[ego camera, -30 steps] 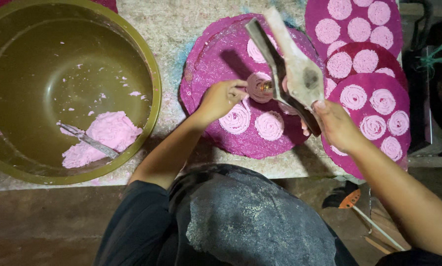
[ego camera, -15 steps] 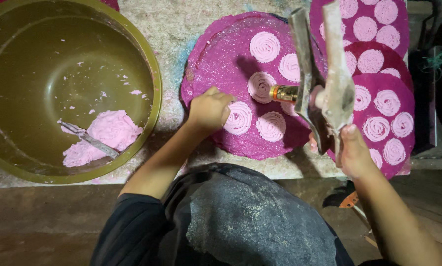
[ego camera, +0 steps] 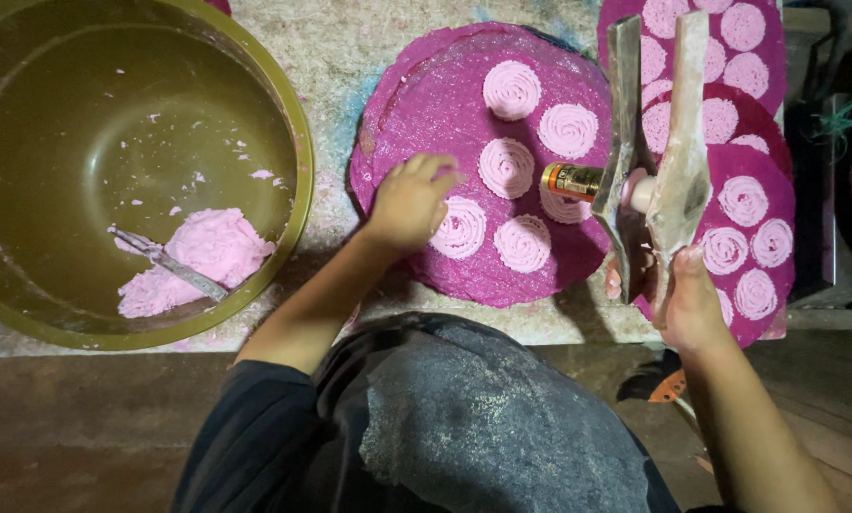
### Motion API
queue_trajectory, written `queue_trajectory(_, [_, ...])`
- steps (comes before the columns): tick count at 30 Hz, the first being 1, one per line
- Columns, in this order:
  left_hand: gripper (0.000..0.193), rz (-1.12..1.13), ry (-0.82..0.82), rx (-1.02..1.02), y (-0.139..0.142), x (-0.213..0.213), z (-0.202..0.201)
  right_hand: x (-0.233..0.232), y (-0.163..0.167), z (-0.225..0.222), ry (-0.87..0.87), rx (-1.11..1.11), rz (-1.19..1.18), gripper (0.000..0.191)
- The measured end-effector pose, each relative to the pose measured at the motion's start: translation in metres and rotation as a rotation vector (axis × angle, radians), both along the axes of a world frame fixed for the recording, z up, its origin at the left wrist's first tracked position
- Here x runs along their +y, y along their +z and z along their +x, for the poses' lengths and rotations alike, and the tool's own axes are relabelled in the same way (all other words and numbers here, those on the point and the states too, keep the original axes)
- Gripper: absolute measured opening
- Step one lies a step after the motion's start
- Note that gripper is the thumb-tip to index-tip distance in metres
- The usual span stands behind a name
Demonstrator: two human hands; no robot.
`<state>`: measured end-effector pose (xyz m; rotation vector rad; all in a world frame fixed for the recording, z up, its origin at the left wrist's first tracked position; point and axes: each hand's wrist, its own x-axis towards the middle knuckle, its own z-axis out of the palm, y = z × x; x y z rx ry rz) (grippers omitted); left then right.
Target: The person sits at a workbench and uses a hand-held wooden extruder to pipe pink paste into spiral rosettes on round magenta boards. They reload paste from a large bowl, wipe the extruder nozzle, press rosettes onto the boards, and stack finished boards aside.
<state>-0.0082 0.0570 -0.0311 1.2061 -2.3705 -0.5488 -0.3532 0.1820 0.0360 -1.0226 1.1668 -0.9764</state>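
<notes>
On a rough pale work surface (ego camera: 369, 57) sat a large olive bowl (ego camera: 293, 152) with pink dough (ego camera: 202, 252). The left hand (ego camera: 409, 201), fingers loosely curled and holding nothing, rested on the magenta round mat (ego camera: 426, 104) beside a pink spiral (ego camera: 459, 228). The right hand (ego camera: 678, 294) gripped the two-handled press (ego camera: 659, 161) upright, just right of the spirals.

A second ago the right hand (ego camera: 678, 290) held the press (ego camera: 656, 142) tilted over the middle mat (ego camera: 416, 104); it now stands upright at the mat's right edge. The left hand (ego camera: 409, 201) has left the nozzle and rests on the mat beside a spiral (ego camera: 459, 228).
</notes>
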Motion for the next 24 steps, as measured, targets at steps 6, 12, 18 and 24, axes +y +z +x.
queue_trajectory(6, [0.079,0.031,0.523,0.175,0.002,-0.031,0.025,-0.004,0.005,0.007,0.032,0.021,-0.01,0.094])
queue_trajectory(12, [0.066,0.702,0.486,1.438,-0.029,-0.011,0.015,-0.015,-0.003,0.004,0.098,0.028,0.051,0.099])
queue_trajectory(18, [0.084,0.045,0.734,0.588,-0.032,0.04,0.006,-0.033,-0.019,-0.003,0.203,0.141,0.106,0.095])
queue_trajectory(24, [0.071,0.453,0.06,1.573,0.013,-0.011,-0.005,-0.068,-0.006,0.023,0.585,0.438,0.298,0.086])
